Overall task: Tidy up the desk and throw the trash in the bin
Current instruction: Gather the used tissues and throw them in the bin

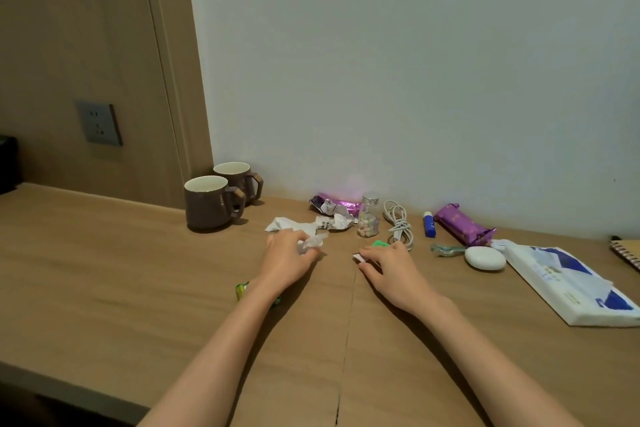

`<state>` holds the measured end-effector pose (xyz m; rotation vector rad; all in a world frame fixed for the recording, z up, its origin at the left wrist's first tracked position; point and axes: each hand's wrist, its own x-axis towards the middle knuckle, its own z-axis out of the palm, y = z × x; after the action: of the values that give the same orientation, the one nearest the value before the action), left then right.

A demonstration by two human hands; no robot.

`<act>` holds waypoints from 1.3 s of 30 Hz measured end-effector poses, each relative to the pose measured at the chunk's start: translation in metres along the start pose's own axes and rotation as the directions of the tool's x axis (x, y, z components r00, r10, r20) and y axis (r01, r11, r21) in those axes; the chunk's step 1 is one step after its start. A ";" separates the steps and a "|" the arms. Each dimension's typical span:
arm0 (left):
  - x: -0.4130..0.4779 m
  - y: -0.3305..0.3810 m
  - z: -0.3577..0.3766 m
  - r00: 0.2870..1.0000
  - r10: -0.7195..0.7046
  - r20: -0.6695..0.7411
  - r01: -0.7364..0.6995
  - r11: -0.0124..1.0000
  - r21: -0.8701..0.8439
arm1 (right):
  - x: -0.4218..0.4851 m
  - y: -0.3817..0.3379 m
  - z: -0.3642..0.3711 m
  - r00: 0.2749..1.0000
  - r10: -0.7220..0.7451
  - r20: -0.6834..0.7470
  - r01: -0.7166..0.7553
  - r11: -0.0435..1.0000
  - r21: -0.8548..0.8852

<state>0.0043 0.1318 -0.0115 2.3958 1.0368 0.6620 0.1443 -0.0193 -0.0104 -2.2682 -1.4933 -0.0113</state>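
Spanning the whole lower view, the light brown wooden desk [104,270] carries every item. A flat white-and-blue paper packet [568,282] lies at the right, well apart from two brown ceramic mugs [211,201] standing upright and side by side at the back left.

The left hand [289,255] rests near the desk's middle, its fingers curled round a crumpled clear plastic wrapper [311,244]. The right hand [388,267] lies beside it, curled fingertips against a small white paper scrap [358,257]; whether it pinches the scrap or only touches it cannot be told.

Crumpled white paper [294,225] lies just beyond the left hand. Behind it, by the wall:
- a torn purple foil wrapper [334,206];
- a sealed purple foil snack pack [462,222];
- a coiled white cable [398,224];
- an upright glass jar of pastel sweets [369,217].

A white oval case [485,257] and a blue tube [429,224] lie right of the cable. A green sweet wrapper [241,289] shows beside the left forearm.
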 end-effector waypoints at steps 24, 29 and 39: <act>-0.028 0.007 -0.061 0.956 0.029 -0.294 -0.174 0.859 -0.482 | -0.021 -0.021 -0.040 0.888 0.233 -0.396 0.039 0.820 0.571; -0.079 0.011 -0.114 0.947 0.054 -0.315 -0.233 0.792 -0.564 | -0.048 -0.066 -0.066 0.933 0.133 -0.336 0.165 0.671 0.723; -0.212 -0.030 -0.170 0.972 -0.041 -0.233 -0.103 0.815 -0.570 | -0.130 -0.159 -0.050 0.968 -0.227 -0.109 0.227 0.601 0.766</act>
<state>-0.2389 0.0253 0.0526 1.8259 0.7355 1.1165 -0.0399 -0.0976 0.0588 -1.3602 -1.3946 0.4745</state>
